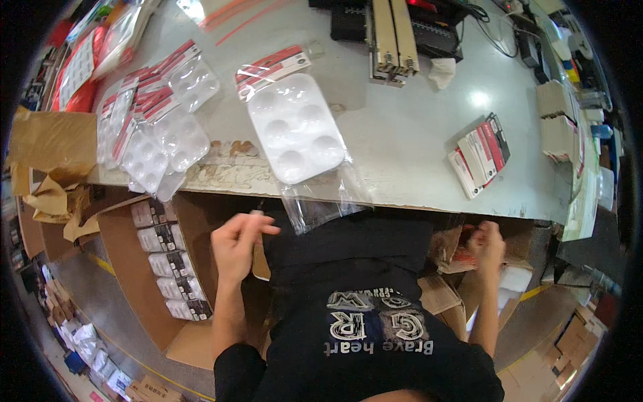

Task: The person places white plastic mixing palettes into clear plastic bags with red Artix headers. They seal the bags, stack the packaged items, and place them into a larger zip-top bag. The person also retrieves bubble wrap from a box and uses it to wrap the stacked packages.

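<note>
A white plastic paint palette with round wells (pixel 295 127) lies in a clear bag on the table, below a red and white header card (pixel 273 70). The bag's loose clear end (pixel 325 201) hangs over the table's front edge. Just left of that end, my left hand (pixel 234 244) is off the table with its fingers curled together; what they pinch, if anything, is too small to make out. My right hand (pixel 487 244), slightly blurred, is closed below the table edge, over an open carton (pixel 516 251) with reddish items. Its fingertips are partly hidden.
Several bagged palettes (pixel 157 120) with header cards are heaped at the left. A small pile of red and white cards (pixel 480 155) lies at the right. A machine with two metal bars (pixel 394 37) stands at the back. Below left, a carton (pixel 134 281) holds white packs.
</note>
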`<action>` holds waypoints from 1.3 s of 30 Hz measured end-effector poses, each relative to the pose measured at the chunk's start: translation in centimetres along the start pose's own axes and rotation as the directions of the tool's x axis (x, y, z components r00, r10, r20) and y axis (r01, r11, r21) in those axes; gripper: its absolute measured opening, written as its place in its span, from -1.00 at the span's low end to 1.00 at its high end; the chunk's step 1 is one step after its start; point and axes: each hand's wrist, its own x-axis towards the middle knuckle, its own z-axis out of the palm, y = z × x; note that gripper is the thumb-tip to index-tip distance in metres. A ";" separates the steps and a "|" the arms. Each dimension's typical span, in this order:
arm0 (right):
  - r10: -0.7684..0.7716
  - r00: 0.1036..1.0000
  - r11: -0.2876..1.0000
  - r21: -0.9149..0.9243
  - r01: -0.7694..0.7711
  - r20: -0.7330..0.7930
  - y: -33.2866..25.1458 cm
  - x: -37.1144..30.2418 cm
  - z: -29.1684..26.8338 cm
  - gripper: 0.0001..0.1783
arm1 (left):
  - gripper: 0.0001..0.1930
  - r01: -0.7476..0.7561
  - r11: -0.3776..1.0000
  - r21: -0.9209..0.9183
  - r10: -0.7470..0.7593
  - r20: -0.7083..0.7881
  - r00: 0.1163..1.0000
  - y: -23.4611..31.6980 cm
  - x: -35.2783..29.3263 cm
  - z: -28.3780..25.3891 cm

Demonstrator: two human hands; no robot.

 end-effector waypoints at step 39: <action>-0.095 0.821 -0.047 0.821 -0.569 0.563 -25.5 2.3 2.9 -0.88 | -0.92 -0.070 0.810 -0.582 -0.066 -0.209 0.976 0.4 -5.5 3.9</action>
